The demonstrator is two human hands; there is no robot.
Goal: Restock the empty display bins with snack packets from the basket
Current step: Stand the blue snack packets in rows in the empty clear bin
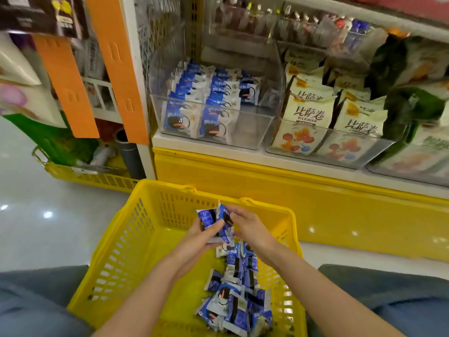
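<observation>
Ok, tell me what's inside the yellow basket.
A loose pile of blue snack packets lies toward the right side of the yellow basket. The left hand and right hand hold a few more above it. The forearms hide part of its floor.

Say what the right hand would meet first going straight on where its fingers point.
The right hand pinches the blue packets; pushing on, it would likely press them into the left hand.

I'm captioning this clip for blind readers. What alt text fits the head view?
The left hand and right hand together hold blue snack packets above a yellow basket with a heap of them inside. On the shelf ahead, a clear display bin holds rows of the same packets, its right part bare.
</observation>
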